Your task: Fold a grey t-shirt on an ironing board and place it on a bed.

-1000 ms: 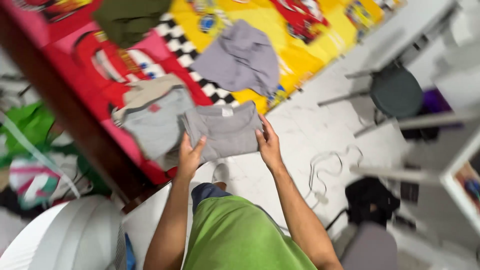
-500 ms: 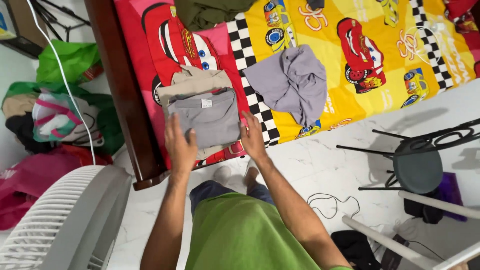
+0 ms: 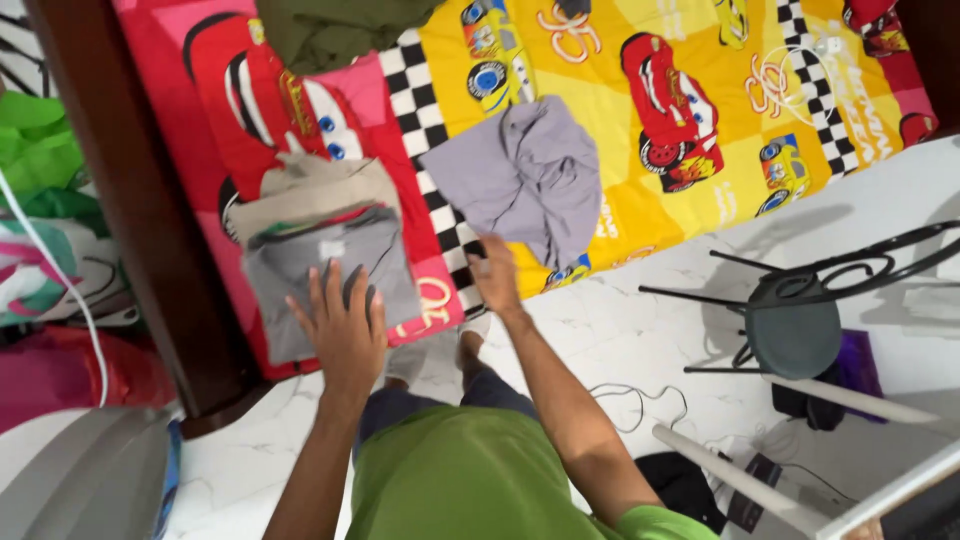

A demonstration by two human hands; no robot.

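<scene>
A folded grey shirt (image 3: 300, 265) lies on top of a stack of folded clothes (image 3: 315, 190) at the near left corner of the bed. My left hand (image 3: 342, 325) rests flat on that shirt with its fingers spread. My right hand (image 3: 497, 275) reaches toward the bed edge, just below a crumpled lilac-grey garment (image 3: 525, 175) lying loose on the bedsheet; whether it touches the cloth is blurred. The bed is covered with a bright red and yellow cartoon-car sheet (image 3: 650, 60). A dark olive garment (image 3: 330, 30) lies at the top.
A dark wooden bed frame (image 3: 130, 200) runs along the left. Green and pink bags (image 3: 40, 250) are piled beyond it. A white fan (image 3: 80, 480) stands bottom left. A black metal stool (image 3: 795, 325), cables and dark items sit on the white marble floor at right.
The folded grey shirt has been set down on the stack. My left hand now lies flat on it, and my right hand has left it and moved right toward the lilac garment.
</scene>
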